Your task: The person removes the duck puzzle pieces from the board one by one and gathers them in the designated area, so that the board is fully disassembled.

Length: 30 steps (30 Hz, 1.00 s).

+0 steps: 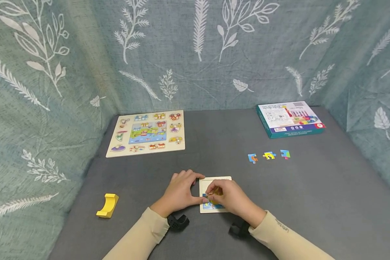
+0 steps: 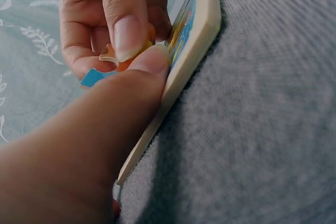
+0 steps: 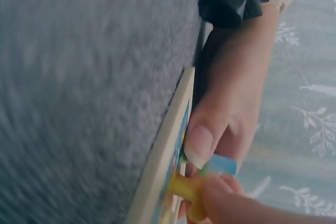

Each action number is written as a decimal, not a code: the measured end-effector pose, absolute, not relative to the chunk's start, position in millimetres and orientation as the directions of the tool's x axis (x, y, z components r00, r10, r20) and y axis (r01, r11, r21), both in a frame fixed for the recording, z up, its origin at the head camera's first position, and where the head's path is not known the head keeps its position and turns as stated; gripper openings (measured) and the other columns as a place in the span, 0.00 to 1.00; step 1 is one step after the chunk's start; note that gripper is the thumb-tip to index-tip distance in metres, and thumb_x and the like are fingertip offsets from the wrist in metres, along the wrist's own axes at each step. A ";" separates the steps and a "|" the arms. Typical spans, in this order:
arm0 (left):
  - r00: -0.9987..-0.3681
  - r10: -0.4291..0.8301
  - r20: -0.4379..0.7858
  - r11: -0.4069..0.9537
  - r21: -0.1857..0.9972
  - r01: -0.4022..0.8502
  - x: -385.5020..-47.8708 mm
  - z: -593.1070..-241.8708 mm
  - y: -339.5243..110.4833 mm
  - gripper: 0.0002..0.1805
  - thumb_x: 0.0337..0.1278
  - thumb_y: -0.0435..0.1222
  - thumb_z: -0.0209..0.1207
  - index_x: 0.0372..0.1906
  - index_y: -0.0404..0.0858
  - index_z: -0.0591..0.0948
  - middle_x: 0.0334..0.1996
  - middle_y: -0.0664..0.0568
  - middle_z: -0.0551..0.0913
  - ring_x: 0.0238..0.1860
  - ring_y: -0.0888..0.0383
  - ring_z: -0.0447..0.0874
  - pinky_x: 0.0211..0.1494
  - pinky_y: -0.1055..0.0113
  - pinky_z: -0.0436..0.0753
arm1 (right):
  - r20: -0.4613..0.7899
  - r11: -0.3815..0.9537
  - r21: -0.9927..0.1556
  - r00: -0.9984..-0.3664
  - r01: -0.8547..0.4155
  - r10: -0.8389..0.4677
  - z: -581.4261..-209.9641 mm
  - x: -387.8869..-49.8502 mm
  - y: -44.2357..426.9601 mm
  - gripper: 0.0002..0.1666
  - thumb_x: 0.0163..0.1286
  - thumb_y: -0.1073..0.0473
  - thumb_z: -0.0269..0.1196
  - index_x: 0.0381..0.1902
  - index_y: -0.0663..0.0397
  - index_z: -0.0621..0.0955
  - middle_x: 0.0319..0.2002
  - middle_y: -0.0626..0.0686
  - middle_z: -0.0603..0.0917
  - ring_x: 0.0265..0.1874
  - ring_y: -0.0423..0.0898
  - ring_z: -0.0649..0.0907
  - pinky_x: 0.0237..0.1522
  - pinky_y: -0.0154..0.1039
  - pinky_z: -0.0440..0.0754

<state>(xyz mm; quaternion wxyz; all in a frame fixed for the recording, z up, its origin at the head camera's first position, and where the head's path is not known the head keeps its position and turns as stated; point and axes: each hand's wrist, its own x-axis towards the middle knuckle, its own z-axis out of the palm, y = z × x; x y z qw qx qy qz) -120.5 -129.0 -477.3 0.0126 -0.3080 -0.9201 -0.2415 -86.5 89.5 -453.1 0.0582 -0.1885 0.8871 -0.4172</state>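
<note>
A small wooden puzzle tray [image 1: 207, 183] lies on the table between my hands, with blue picture pieces [image 1: 208, 206] in its near part. My left hand [image 1: 180, 191] holds the tray's left side, index fingertip at the far left corner and thumb by the pieces. Over the tray, my right hand [image 1: 230, 196] pinches a jigsaw piece between thumb and fingers. In the left wrist view that jigsaw piece [image 2: 93, 77] shows a blue corner and orange parts, tilted off the tray. The right wrist view shows its blue part beside my left thumb; fingers hide the rest.
Three loose jigsaw pieces [image 1: 269, 155] lie in a row to the right, beyond the tray. A wooden knob puzzle board [image 1: 113, 148] is at the back left, a boxed toy set [image 1: 279, 124] at the back right. A yellow arched block [image 1: 108, 206] sits at the left.
</note>
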 end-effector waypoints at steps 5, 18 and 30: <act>-0.814 0.558 0.159 0.696 0.444 0.564 -117.7 -477.7 -129.8 0.39 0.48 0.60 0.78 0.63 0.46 0.82 0.33 0.62 0.69 0.34 0.62 0.63 0.42 0.60 0.60 | 0.038 0.515 -0.835 -0.953 -0.196 -0.301 -449.5 -85.8 98.7 0.04 0.69 0.65 0.73 0.37 0.52 0.88 0.31 0.43 0.84 0.29 0.39 0.78 0.33 0.36 0.78; -0.820 0.554 0.139 0.708 0.439 0.553 -123.8 -474.9 -128.7 0.40 0.47 0.61 0.78 0.64 0.47 0.82 0.34 0.62 0.68 0.35 0.61 0.63 0.44 0.60 0.60 | -0.020 0.608 -0.792 -0.992 -0.059 -0.123 -428.8 -116.5 220.0 0.06 0.71 0.70 0.69 0.43 0.68 0.85 0.33 0.54 0.87 0.29 0.45 0.84 0.30 0.35 0.80; -0.825 0.553 0.117 0.705 0.463 0.538 -122.6 -473.9 -127.9 0.40 0.48 0.60 0.78 0.65 0.47 0.82 0.33 0.62 0.68 0.36 0.60 0.63 0.44 0.58 0.60 | 0.091 0.762 -0.637 -0.993 -0.117 -0.075 -447.9 -118.4 224.4 0.04 0.66 0.68 0.74 0.38 0.61 0.88 0.30 0.49 0.86 0.29 0.44 0.83 0.36 0.40 0.80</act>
